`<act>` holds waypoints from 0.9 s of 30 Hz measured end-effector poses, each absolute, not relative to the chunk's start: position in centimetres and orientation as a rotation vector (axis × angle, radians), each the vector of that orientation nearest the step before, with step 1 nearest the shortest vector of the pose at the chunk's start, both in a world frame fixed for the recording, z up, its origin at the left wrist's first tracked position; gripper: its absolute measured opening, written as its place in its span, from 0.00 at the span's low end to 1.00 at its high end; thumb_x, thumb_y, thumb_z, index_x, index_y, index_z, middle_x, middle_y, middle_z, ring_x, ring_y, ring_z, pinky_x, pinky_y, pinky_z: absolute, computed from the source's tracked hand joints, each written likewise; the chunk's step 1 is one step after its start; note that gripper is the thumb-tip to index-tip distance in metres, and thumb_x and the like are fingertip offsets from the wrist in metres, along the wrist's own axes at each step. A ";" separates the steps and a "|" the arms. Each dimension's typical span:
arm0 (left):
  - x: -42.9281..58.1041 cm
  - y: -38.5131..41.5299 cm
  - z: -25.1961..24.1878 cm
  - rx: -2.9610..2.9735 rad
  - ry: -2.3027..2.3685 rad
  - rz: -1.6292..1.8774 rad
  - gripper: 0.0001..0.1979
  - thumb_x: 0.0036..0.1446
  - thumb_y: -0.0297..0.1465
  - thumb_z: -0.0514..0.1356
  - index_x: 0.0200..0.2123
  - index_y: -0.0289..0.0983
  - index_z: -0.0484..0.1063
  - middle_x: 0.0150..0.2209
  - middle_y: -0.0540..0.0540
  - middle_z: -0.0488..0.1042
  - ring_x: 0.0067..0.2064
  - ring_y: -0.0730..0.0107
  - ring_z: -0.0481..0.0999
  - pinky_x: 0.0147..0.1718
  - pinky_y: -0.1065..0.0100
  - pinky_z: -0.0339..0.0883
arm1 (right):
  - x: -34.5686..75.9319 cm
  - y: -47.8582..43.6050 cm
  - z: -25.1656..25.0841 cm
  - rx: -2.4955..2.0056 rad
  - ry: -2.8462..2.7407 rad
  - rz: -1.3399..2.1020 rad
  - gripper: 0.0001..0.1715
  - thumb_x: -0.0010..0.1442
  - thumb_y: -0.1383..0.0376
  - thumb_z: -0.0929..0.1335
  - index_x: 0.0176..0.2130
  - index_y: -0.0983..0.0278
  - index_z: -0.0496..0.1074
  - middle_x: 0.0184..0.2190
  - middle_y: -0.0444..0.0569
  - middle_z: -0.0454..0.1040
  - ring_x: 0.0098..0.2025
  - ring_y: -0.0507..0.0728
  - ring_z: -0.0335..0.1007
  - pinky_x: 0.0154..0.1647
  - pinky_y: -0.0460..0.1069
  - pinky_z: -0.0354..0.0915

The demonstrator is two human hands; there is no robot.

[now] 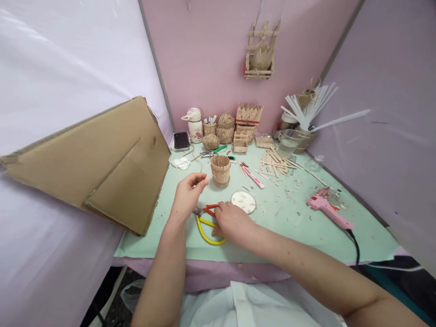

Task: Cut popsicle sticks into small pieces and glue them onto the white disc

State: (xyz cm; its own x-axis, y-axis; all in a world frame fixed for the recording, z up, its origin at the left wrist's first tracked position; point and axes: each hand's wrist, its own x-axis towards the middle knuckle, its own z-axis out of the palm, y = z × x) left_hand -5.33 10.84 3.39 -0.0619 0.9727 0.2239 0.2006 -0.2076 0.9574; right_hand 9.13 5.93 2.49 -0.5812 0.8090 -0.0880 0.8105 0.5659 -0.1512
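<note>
My left hand hovers over the mint-green mat with fingertips pinched on something I cannot make out, just left of a small cup made of wooden sticks. My right hand lies on yellow-handled scissors with red at the pivot, fingers curled over the handles. A round white lid holding stick scraps sits just beyond that hand.
A big cardboard sheet leans at the left. A pink glue gun with a black cord lies right. Loose sticks, a pink knife, twine, jars, stick boxes and a phone line the back.
</note>
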 end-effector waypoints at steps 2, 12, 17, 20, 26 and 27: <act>-5.7 9.4 3.6 1.305 1.263 1.417 0.10 0.47 0.34 0.62 0.33 0.34 0.73 0.28 0.49 0.71 0.26 0.77 0.64 0.27 0.73 0.60 | 8.6 6.1 2.1 1.459 2.761 -0.299 0.16 0.54 0.61 0.68 0.39 0.71 0.69 0.36 0.60 0.71 0.39 0.63 0.68 0.36 0.52 0.60; -7.2 2.0 3.4 0.842 1.031 1.404 0.08 0.44 0.31 0.66 0.31 0.36 0.72 0.27 0.49 0.73 0.29 0.75 0.72 0.29 0.73 0.67 | 10.6 5.2 1.5 1.635 2.714 -0.757 0.05 0.57 0.63 0.61 0.32 0.64 0.62 0.24 0.44 0.67 0.24 0.50 0.61 0.21 0.43 0.52; -5.5 1.4 2.1 0.800 1.012 1.372 0.08 0.44 0.31 0.66 0.30 0.36 0.72 0.29 0.49 0.73 0.29 0.74 0.73 0.31 0.70 0.69 | 14.1 1.2 1.5 1.726 2.666 -1.791 0.14 0.55 0.60 0.65 0.40 0.61 0.60 0.27 0.40 0.62 0.26 0.50 0.59 0.26 0.44 0.60; -3.8 1.4 1.4 0.780 0.973 1.319 0.08 0.45 0.31 0.65 0.30 0.37 0.71 0.28 0.50 0.72 0.29 0.75 0.73 0.31 0.71 0.69 | 15.5 -0.9 2.0 1.795 2.633 -1.951 0.18 0.50 0.64 0.69 0.41 0.60 0.61 0.28 0.41 0.64 0.29 0.51 0.62 0.31 0.47 0.63; -1.8 1.0 1.4 0.831 0.996 1.272 0.07 0.46 0.32 0.65 0.30 0.37 0.71 0.28 0.50 0.72 0.30 0.74 0.73 0.32 0.70 0.68 | 16.4 -1.9 2.3 1.808 2.566 -2.148 0.37 0.41 0.61 0.74 0.49 0.58 0.58 0.42 0.48 0.66 0.41 0.57 0.64 0.39 0.50 0.64; -1.7 0.9 1.4 0.834 1.005 1.275 0.07 0.46 0.32 0.65 0.30 0.37 0.71 0.29 0.49 0.73 0.30 0.74 0.73 0.32 0.70 0.68 | 16.4 -1.8 2.2 1.806 2.590 -2.120 0.40 0.39 0.61 0.75 0.49 0.58 0.57 0.41 0.48 0.65 0.40 0.57 0.64 0.38 0.50 0.64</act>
